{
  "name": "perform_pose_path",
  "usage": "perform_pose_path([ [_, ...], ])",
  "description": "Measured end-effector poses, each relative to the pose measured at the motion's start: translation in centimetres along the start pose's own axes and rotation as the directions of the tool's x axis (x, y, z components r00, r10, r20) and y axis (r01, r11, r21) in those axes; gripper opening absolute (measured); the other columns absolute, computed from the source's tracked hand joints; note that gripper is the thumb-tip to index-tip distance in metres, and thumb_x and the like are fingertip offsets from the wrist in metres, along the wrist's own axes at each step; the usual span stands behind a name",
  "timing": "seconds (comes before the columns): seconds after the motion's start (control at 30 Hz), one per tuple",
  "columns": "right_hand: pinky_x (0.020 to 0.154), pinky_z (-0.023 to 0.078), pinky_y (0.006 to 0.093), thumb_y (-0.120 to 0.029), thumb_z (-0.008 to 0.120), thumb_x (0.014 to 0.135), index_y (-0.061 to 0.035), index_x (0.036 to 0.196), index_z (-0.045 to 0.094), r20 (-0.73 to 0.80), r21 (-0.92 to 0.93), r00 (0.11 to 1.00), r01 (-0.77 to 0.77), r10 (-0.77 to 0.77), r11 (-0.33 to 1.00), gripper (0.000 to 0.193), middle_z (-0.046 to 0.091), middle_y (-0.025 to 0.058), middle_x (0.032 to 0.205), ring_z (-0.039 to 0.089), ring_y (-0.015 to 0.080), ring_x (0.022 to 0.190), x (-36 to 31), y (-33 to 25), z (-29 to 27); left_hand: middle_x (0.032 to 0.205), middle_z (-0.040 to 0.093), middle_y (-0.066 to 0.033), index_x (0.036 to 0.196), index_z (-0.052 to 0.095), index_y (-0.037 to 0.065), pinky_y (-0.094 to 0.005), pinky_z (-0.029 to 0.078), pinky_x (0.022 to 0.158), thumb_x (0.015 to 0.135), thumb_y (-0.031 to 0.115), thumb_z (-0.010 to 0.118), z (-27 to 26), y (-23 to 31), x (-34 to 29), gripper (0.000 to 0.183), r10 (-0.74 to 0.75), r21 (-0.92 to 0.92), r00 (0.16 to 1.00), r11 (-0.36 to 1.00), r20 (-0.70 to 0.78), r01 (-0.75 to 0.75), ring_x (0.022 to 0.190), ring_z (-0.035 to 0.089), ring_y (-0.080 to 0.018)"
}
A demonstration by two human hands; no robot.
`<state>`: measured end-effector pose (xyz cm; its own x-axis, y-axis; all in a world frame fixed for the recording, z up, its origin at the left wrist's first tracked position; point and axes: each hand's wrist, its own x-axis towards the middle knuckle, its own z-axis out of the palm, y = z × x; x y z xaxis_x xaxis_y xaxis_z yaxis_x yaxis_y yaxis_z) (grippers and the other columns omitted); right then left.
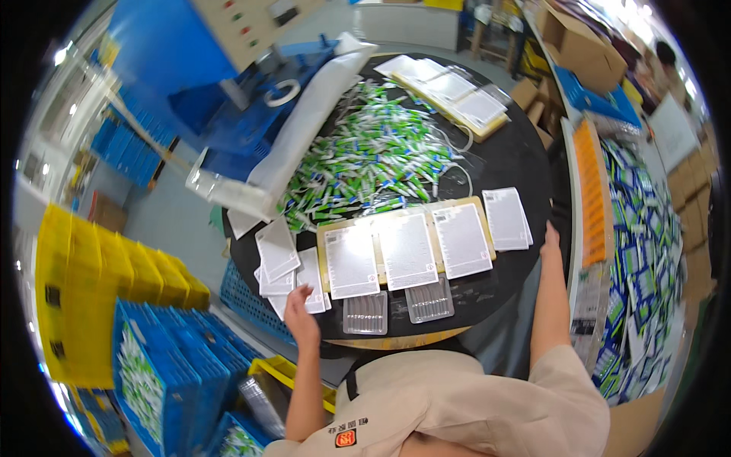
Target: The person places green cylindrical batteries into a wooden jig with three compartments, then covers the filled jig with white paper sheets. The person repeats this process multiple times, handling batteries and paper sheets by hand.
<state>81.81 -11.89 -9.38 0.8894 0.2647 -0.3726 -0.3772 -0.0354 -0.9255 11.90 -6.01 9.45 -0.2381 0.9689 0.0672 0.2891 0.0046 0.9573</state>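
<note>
My left hand point(301, 315) lies at the near left of the round black table, fingers stretched out over the edge of a white printed card point(311, 274) among several loose ones. My right hand point(550, 240) is at the table's right edge, near a pair of white cards point(505, 219); its fingers are mostly hidden. Between my hands, a yellowish fixture board point(352, 219) carries three white cards point(407, 242) side by side. Two clear plastic trays with slim pieces in their slots, a left tray point(365, 313) and a right tray point(430, 300), stick out below the board.
A heap of small green-and-white tubes point(373, 145) covers the table's far middle. Behind it lies another board with white cards point(449, 87). A blue machine point(221, 129) stands far left, yellow bins point(91, 282) and blue crates point(175, 365) left. Bins of blue-green packs point(640, 282) line the right.
</note>
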Motion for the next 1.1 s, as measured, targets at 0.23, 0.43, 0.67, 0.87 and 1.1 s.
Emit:
perform_pose_path([
  [0.23, 0.094, 0.052, 0.0449, -0.036, 0.065, 0.101, 0.01, 0.125, 0.062, -0.051, -0.083, 0.996, -0.083, 0.079, 0.993, 0.052, 0.068, 0.0181, 0.119, 0.064, 0.0285, 0.104, -0.7, 4.0, -3.9, 0.091, 0.072, -0.0081, 0.105, 0.068, 0.003, -0.026, 0.051, 0.073, 0.109, 0.045, 0.042, -9.8, -13.0, -7.5, 0.05, -0.63, -0.466, 0.757, 0.73, -0.173, 0.501, 0.08, 0.066, -0.0144],
  [0.43, 0.097, 0.053, 0.0531, -0.03, 0.052, 0.106, 0.0049, 0.123, 0.06, 0.003, 0.19, 0.985, -0.168, 0.171, 0.967, 0.04, 0.065, 0.0139, 0.122, 0.065, 0.0309, 0.107, -19.1, 7.1, -4.4, 0.102, 0.07, -0.0054, 0.114, 0.066, 0.007, -0.0352, 0.052, 0.085, 0.107, 0.054, 0.034, -11.8, -19.8, -11.5, 0.058, -0.833, -0.612, 0.534, 0.499, -0.144, 0.614, 0.09, 0.064, -0.0188],
  [0.67, 0.076, 0.057, 0.0397, -0.014, 0.054, 0.096, -0.0042, 0.093, 0.072, 0.684, -0.692, 0.585, 0.33, 0.435, 0.642, 0.021, 0.073, 0.009, 0.084, 0.072, 0.0273, 0.083, -37.7, -1.6, -6.2, 0.128, 0.066, -0.0101, 0.13, 0.059, 0.003, -0.0423, 0.048, 0.105, 0.107, 0.058, 0.029, -9.3, -20.3, -13.2, 0.067, -0.941, -0.669, 0.326, 0.183, 0.094, 0.72, 0.117, 0.062, -0.0252],
  [0.87, 0.096, 0.05, 0.0423, 0.009, 0.062, 0.072, -0.0041, 0.13, 0.06, 0.87, -0.392, 0.258, 0.878, -0.42, -0.274, 0.059, 0.063, 0.0141, 0.124, 0.058, 0.0352, 0.118, -29.5, -10.4, 3.5, 0.154, 0.046, -0.0187, 0.147, 0.042, -0.002, -0.0508, 0.037, 0.117, 0.106, 0.059, 0.035, -5.2, -16.4, -11.3, 0.075, -0.848, -0.745, 0.393, -0.002, 0.355, 0.667, 0.144, 0.042, -0.0325],
  [1.1, 0.118, 0.034, 0.0512, -0.016, 0.053, 0.094, -0.0029, 0.145, 0.048, 0.98, 0.188, -0.124, 0.828, 0.154, -0.528, 0.053, 0.047, 0.0203, 0.152, 0.046, 0.0319, 0.142, -32.4, -5.4, 9.2, 0.164, 0.03, -0.0129, 0.16, 0.024, 0.008, -0.0556, 0.024, 0.123, 0.105, 0.06, 0.038, -3.0, -13.0, -9.7, 0.077, -0.748, -0.663, 0.527, 0.159, 0.402, 0.732, 0.151, 0.03, -0.0309],
])
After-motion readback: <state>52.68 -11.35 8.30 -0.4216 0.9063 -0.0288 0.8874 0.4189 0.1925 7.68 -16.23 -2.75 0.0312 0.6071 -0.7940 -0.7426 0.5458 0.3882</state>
